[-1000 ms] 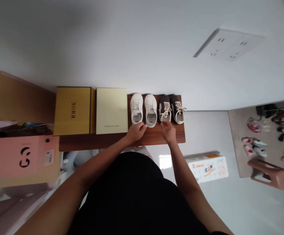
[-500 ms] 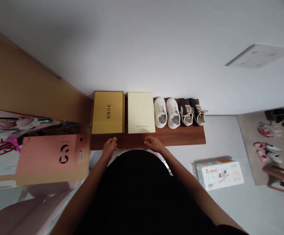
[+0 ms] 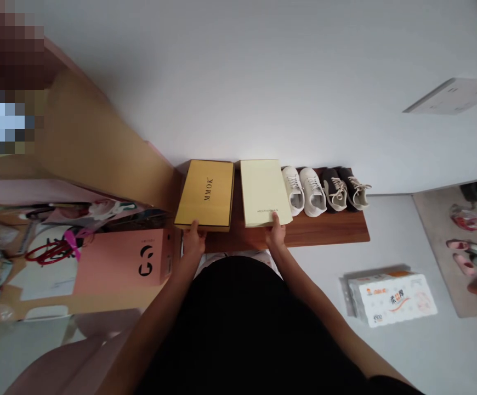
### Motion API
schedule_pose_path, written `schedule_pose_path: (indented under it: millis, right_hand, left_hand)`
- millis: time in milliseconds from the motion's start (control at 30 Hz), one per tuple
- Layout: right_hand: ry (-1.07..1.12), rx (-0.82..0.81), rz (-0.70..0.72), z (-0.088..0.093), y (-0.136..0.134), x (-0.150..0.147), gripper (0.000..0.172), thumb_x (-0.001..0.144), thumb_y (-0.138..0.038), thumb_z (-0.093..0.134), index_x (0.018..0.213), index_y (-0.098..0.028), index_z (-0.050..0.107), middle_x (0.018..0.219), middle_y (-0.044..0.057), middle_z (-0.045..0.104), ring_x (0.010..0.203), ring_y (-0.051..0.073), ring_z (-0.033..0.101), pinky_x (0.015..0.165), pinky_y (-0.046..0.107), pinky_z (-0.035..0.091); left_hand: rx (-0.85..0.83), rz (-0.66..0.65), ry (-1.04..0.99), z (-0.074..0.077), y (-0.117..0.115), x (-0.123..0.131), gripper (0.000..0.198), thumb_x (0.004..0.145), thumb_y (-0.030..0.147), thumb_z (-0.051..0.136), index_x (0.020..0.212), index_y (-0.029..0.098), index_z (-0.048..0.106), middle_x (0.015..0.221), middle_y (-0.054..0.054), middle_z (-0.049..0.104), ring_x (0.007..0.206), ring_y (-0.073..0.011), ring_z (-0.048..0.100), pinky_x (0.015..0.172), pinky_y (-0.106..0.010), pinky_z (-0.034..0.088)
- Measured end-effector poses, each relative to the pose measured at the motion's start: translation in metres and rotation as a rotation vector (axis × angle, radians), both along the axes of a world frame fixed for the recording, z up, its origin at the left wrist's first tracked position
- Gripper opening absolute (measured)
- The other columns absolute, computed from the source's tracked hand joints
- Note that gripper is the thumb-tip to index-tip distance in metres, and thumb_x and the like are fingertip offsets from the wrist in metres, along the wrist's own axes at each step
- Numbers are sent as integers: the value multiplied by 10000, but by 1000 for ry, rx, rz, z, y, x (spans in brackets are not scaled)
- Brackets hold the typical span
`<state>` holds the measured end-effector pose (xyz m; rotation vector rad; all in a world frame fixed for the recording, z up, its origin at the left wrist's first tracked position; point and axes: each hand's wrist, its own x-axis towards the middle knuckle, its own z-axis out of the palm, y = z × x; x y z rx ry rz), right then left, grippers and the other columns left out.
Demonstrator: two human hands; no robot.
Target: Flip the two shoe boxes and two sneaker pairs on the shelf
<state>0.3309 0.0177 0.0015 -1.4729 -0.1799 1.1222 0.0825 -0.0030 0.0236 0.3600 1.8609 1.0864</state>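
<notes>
A yellow MMOK box point(image 3: 205, 192) sits at the left end of a brown wooden shelf point(image 3: 324, 233). My left hand point(image 3: 194, 238) grips its front edge, thumb on the lid and fingers beneath. Right of it is a cream box point(image 3: 264, 189), tilted a little, its front edge held by my right hand point(image 3: 276, 230) with the thumb on top. The cream box touches or overlaps a pair of white shoes point(image 3: 313, 192). Dark shoes with light laces point(image 3: 335, 189) stand at the right end of the shelf.
A pink box point(image 3: 119, 260) and red cord point(image 3: 49, 252) lie on a table at the left. A tissue pack point(image 3: 395, 299) is on the floor at the right, with more shoes point(image 3: 463, 263) farther right. A wall runs behind the shelf.
Both hands have moved up to the boxes and taken hold of their front edges. The two boxes are now slightly turned or tilted. The view has shifted, showing more at the left.
</notes>
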Motion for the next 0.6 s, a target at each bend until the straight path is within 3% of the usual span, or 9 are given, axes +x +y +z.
schedule_pose_path:
  millis: [100, 200, 267, 367, 467, 600]
  right_hand:
    - [-114, 68, -30, 28, -8, 6, 614, 765, -524, 768, 1263, -215, 582, 1213, 90, 722, 1057, 222, 706, 835, 355, 607]
    - [-404, 107, 66, 53, -22, 20, 550, 751, -536, 794, 1121, -171, 616, 1066, 81, 727, 930, 200, 684, 832, 344, 577]
    - [-699, 132, 198, 61, -34, 28, 484, 736, -530, 822, 996, -177, 617, 945, 44, 691, 851, 185, 640, 808, 337, 560]
    - [-1094, 278, 419, 59, -48, 35, 338, 817, -472, 776, 932, -199, 613, 913, 45, 630, 884, 210, 607, 839, 366, 547]
    - [-1287, 413, 689, 45, -51, 35, 154, 960, -360, 616, 968, -209, 647, 913, 63, 618, 894, 220, 599, 824, 354, 538]
    - [-1463, 392, 1003, 28, -42, 36, 166, 1008, -220, 531, 973, -205, 692, 931, 79, 638, 881, 217, 583, 816, 321, 509]
  left_hand:
    - [223, 91, 134, 19, -9, -12, 319, 914, 419, 614, 1145, 211, 544, 1181, -112, 690, 1106, -212, 666, 946, -361, 557]
    - [298, -7, 460, 36, -21, -17, 426, 794, 495, 752, 1022, 181, 575, 1010, -86, 690, 984, -240, 676, 924, -393, 559]
    - [311, -202, 703, 41, -28, -13, 416, 766, 492, 787, 968, 183, 595, 946, -71, 663, 956, -257, 664, 907, -403, 554]
    - [400, -581, 961, 38, -32, 1, 285, 854, 435, 734, 964, 192, 634, 973, -102, 654, 1016, -281, 643, 936, -407, 531]
    - [378, -892, 1113, 23, -30, 17, 180, 969, 360, 591, 1008, 202, 667, 978, -113, 649, 993, -269, 625, 916, -396, 525]
    - [266, -1172, 1220, -5, -25, 28, 228, 1012, 269, 486, 1015, 191, 699, 964, -124, 644, 983, -269, 612, 907, -396, 515]
